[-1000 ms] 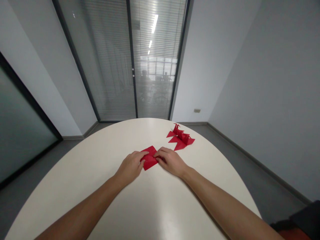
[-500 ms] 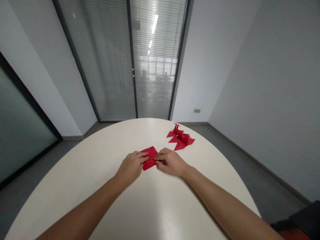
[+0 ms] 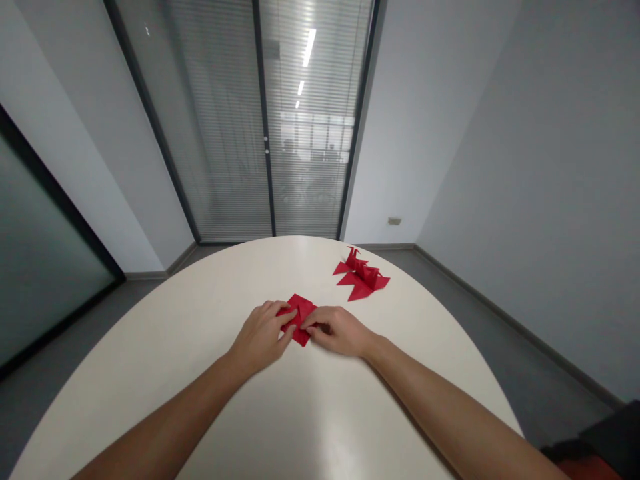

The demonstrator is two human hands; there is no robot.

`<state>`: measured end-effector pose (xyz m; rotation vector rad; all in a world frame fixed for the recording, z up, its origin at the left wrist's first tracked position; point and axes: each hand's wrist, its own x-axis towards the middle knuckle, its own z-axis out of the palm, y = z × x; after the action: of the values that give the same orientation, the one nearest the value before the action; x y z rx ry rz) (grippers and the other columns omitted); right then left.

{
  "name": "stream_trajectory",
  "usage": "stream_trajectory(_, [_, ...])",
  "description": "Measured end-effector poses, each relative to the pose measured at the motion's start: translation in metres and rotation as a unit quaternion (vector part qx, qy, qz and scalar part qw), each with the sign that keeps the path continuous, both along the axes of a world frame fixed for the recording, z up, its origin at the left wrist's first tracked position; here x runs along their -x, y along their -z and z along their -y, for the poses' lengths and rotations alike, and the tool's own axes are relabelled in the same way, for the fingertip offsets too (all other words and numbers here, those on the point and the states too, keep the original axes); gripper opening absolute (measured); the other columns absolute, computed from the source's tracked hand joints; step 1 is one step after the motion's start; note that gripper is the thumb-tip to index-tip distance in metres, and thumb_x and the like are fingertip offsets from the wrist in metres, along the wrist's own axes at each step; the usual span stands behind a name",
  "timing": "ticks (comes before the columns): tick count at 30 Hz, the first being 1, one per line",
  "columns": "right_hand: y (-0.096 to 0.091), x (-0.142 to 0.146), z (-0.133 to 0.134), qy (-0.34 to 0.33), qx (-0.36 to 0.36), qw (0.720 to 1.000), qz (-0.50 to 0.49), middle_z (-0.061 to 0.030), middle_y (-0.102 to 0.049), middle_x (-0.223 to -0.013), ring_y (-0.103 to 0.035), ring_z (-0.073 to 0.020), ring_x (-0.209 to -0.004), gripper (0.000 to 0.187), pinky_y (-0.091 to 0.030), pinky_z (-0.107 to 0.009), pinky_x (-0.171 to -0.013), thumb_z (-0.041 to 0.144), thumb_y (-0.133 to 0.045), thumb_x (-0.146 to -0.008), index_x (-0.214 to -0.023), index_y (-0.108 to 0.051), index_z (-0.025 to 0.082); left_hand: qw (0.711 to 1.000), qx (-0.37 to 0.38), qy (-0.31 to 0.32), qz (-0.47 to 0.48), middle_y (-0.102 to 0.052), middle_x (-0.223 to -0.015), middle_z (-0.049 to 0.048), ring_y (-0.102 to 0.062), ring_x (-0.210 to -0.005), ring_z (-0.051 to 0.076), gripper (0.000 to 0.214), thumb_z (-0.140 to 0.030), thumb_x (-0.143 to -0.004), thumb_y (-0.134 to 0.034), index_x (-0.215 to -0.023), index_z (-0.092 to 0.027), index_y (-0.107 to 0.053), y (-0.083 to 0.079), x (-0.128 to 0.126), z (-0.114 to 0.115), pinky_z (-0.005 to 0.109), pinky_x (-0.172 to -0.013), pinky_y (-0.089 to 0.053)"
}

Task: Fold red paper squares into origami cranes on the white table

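A folded piece of red origami paper [image 3: 303, 308] lies flat on the pale round table [image 3: 210, 293], between my two hands. My left hand [image 3: 263, 333] rests on its left side with the fingers stretched out and the thumb apart, pressing the sheet down. On the right, my right hand [image 3: 337, 330] has its thumb and forefinger pinched together at the paper's right-hand part. Those fingers hide some of the folds. Farther back and to the right stand several red paper cranes [image 3: 365, 277] in a close cluster, apart from my hands.
The table's curved far edge faces a glass partition with blinds [image 3: 220, 133]. A wall socket [image 3: 395, 221] sits low on the white wall. At the lower right corner is a dark and red object [image 3: 600, 440], only partly in view.
The red paper has turned on the table, so a corner now points toward me. My right hand has moved slightly left and nearer, and my left thumb has spread from the fingers.
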<state>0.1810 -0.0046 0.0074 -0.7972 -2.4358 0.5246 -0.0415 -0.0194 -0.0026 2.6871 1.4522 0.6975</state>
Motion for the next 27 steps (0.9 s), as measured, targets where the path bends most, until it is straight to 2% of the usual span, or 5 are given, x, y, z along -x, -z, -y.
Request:
stream_trajectory(3, [0.0050,-0.0005,-0.0032,0.039,-0.013,0.999,-0.006,-0.0049,-0.075,-0.104,-0.068,-0.0185,-0.094,0.028,-0.051,-0.031,-0.086,0.010,-0.057,-0.088,-0.109,-0.070,0.022,1.000,0.006,0.003,0.011,-0.068,-0.117,0.0080,-0.059,-0.108,0.027,0.030,-0.026,-0.090,-0.058,-0.117,-0.025,-0.070,0.0018,0.0001,0.0000,0.045,-0.096,-0.047])
stream_trajectory(6, [0.0088,-0.0021,-0.0061,0.047,-0.030,0.998,0.003,-0.0070,-0.073,-0.110,-0.067,-0.0206,-0.102,0.030,-0.050,-0.034,-0.092,0.013,-0.060,-0.087,-0.114,-0.068,0.021,1.000,0.007,-0.002,0.006,-0.068,-0.121,0.0085,-0.059,-0.110,0.028,0.034,-0.027,-0.086,-0.061,-0.119,-0.023,-0.070,0.0020,-0.0011,0.0006,0.046,-0.097,-0.046])
stream_trajectory(12, [0.0068,-0.0037,-0.0053,0.046,-0.053,0.997,0.021,-0.0084,-0.073,-0.106,-0.066,-0.0226,-0.102,0.028,-0.049,-0.036,-0.092,0.025,-0.067,-0.085,-0.113,-0.067,0.019,1.000,0.011,-0.016,0.004,-0.067,-0.125,0.0099,-0.058,-0.113,0.030,0.039,-0.034,-0.083,-0.066,-0.120,-0.022,-0.069,0.0002,-0.0045,0.0028,0.047,-0.098,-0.045])
stream_trajectory(19, [0.0047,-0.0015,-0.0037,0.046,-0.044,0.998,0.012,-0.0105,-0.069,-0.117,-0.063,-0.0249,-0.109,0.039,-0.049,-0.039,-0.095,0.021,-0.068,-0.080,-0.120,-0.064,0.019,1.000,0.008,-0.012,0.004,-0.065,-0.125,0.0103,-0.056,-0.114,0.030,0.045,-0.039,-0.081,-0.069,-0.123,-0.022,-0.067,0.0005,-0.0040,0.0049,0.046,-0.098,-0.045])
stream_trajectory(27, [0.0043,-0.0008,-0.0035,0.056,-0.047,0.997,0.024,-0.0109,-0.068,-0.115,-0.062,-0.0260,-0.106,0.047,-0.048,-0.040,-0.093,0.029,-0.073,-0.079,-0.123,-0.061,0.019,0.999,0.008,0.031,0.011,-0.063,-0.127,0.0102,-0.055,-0.116,0.030,0.046,-0.041,-0.084,-0.066,-0.127,-0.024,-0.064,-0.0002,0.0000,0.0036,0.048,-0.102,-0.042])
